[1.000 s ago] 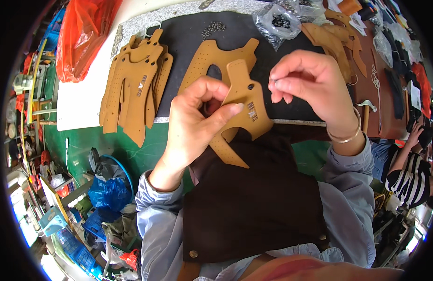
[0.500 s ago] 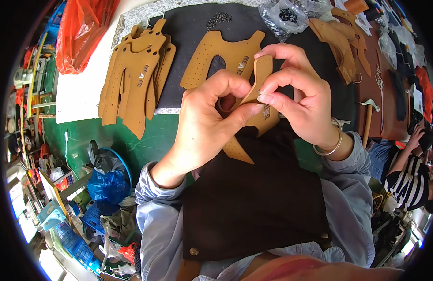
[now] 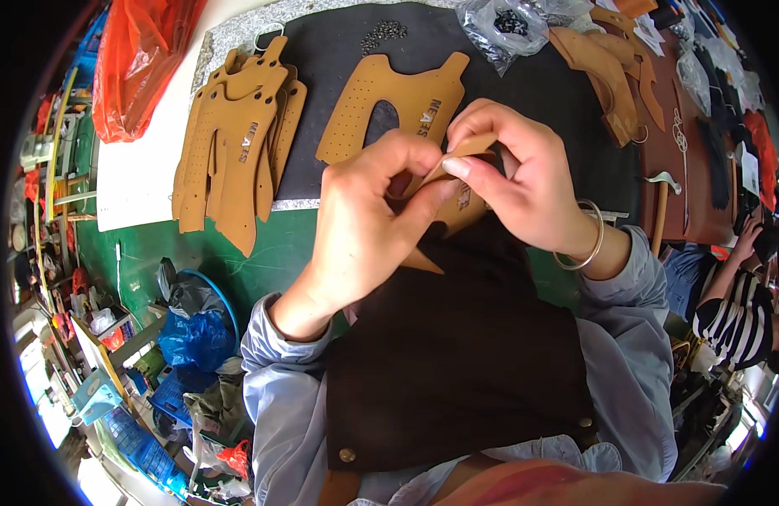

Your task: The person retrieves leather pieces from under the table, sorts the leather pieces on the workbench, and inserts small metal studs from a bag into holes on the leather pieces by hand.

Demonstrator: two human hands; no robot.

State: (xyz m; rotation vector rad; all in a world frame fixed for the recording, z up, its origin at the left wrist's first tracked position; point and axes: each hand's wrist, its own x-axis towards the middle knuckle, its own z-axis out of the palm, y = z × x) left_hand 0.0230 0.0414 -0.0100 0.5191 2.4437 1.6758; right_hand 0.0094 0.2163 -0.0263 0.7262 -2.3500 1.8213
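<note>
Between my two hands is a tan leather piece, bent and partly hidden by my fingers. My left hand grips it between thumb and curled fingers. With thumb and forefinger, my right hand pinches its upper strap end, and a bracelet circles that wrist. Whether a small part sits under my fingertips cannot be made out. Just beyond lies another flat tan leather piece, with rows of small holes and cut-out letters. At its left a stack of similar leather pieces with dark studs rests on the black mat.
Small dark studs are heaped at the mat's far edge, beside a clear plastic bag of more. Curved tan leather pieces lie at the right. A hammer stands near the green table's edge. A person is at far right.
The strap end stood upright above my fingers; now it is folded down toward my right hand. My right hand has shifted slightly left, closer to my left hand.
</note>
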